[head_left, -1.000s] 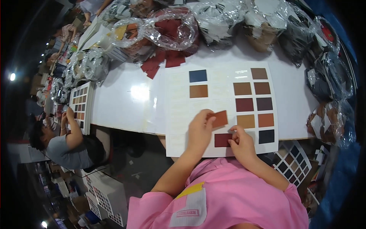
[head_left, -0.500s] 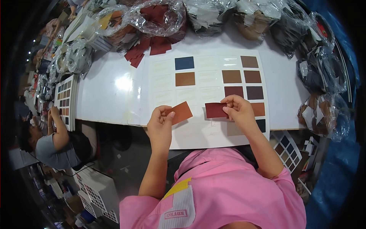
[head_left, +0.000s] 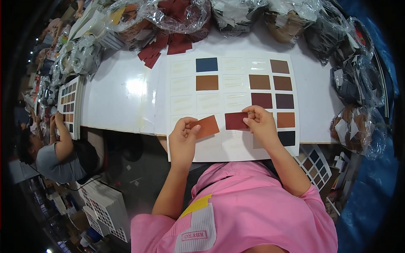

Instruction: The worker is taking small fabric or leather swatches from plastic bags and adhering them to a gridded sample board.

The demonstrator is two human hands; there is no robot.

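A white sample card [head_left: 182,147] lies on the table in front of me, its near edge reaching past the table's edge. Colour swatches fill part of its grid, among them a blue one [head_left: 206,64], a tan one [head_left: 207,83] and a dark red one [head_left: 261,100]. Between thumb and fingers my left hand [head_left: 184,134] pinches an orange-brown swatch [head_left: 207,126], tilted over the card's lower middle. My right hand [head_left: 262,125] is closed on a dark red swatch [head_left: 236,121], held nearly level beside the orange-brown one.
Clear plastic bags [head_left: 177,17] of swatches line the table's far and right sides. Loose dark red swatches [head_left: 152,52] spill beyond the card. At the left, a co-worker [head_left: 63,158] handles a stack of filled cards [head_left: 69,105]. More cards [head_left: 316,164] stand below, at right.
My left hand has brought the orange-brown swatch slightly right, closer to the dark red one. That dark red swatch has shifted slightly left and now sits more level.
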